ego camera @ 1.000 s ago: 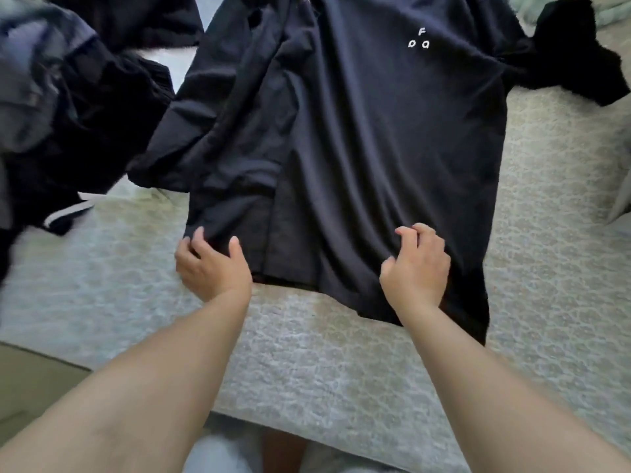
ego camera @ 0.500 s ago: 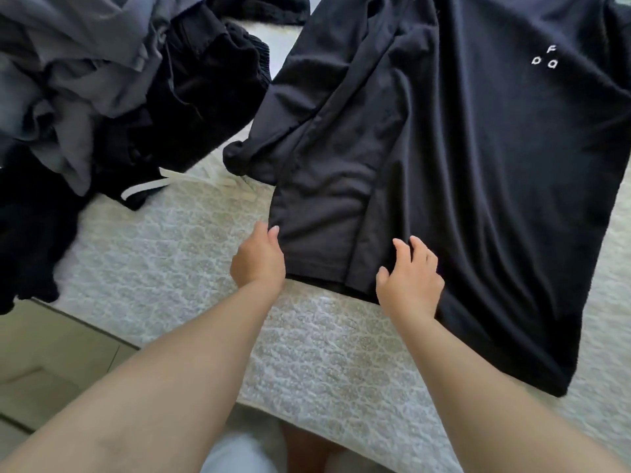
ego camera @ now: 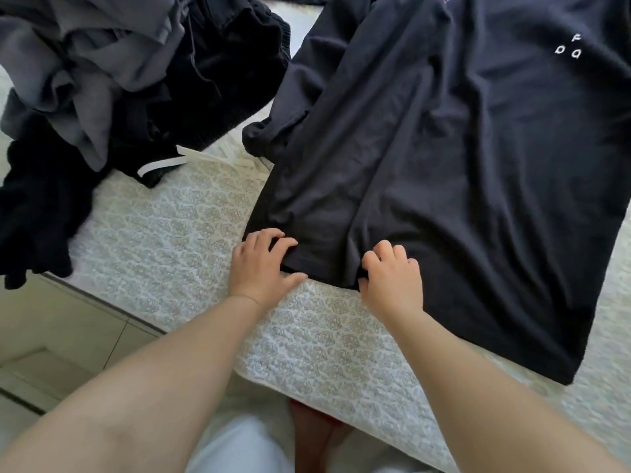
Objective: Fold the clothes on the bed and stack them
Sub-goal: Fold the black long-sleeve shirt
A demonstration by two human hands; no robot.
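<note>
While the head view looked down over both forearms, a dark T-shirt (ego camera: pixel 461 186) lay spread on the bed (ego camera: pixel 191 233), its hem toward the person and its collar end running out of frame at the top. The shirt's long axis ran from the near hem up and slightly right, away from the person; a small white logo (ego camera: pixel 569 49) sat high on the right, and the left side panel was already turned inward over the body. The left hand (ego camera: pixel 263 264) gripped the near-left hem corner, fingers curled over the cloth and thumb lying along the hem edge. The right hand (ego camera: pixel 392 278) pinched the hem at the foot of the inward fold, its grip narrow and closed on fabric. A heap of unfolded grey and black clothes (ego camera: pixel 112 87) lay at the upper left, a white drawstring (ego camera: pixel 164 163) trailing from it, near the shirt's left sleeve but apart from the hem.

Judged risk: the near-right hem corner overhung the mattress edge, so a pull toward the person could drag the shirt off. Uneven tension between the hands could skew the fold, and existing creases could be pressed in.
</note>
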